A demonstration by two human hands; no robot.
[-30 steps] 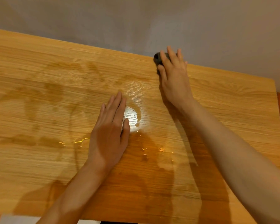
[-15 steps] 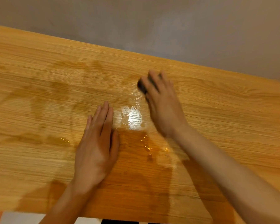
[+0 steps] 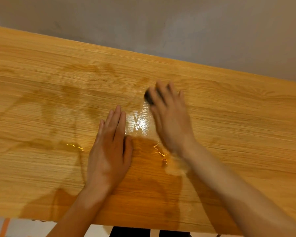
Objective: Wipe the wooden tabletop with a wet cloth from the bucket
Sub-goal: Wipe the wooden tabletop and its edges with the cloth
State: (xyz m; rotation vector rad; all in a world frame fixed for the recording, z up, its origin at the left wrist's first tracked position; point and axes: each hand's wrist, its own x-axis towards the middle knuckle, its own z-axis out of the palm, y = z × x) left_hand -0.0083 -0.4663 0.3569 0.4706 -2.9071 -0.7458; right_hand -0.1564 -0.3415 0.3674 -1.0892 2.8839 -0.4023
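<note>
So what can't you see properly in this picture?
- The dark cloth, head view: mostly under the right hand's fingers, so its size and shape stay hidden.
- The right hand: motion-blurred, so its grip on the cloth is unclear.
- The bucket: not in view.
- The wooden tabletop: cut off by the left edge.
- Below the table: only slivers show.

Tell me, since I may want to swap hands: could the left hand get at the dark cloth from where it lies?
Probably yes. The left hand lies flat on the tabletop, close beside the right hand, which covers most of the cloth; nothing stands between them.
</note>
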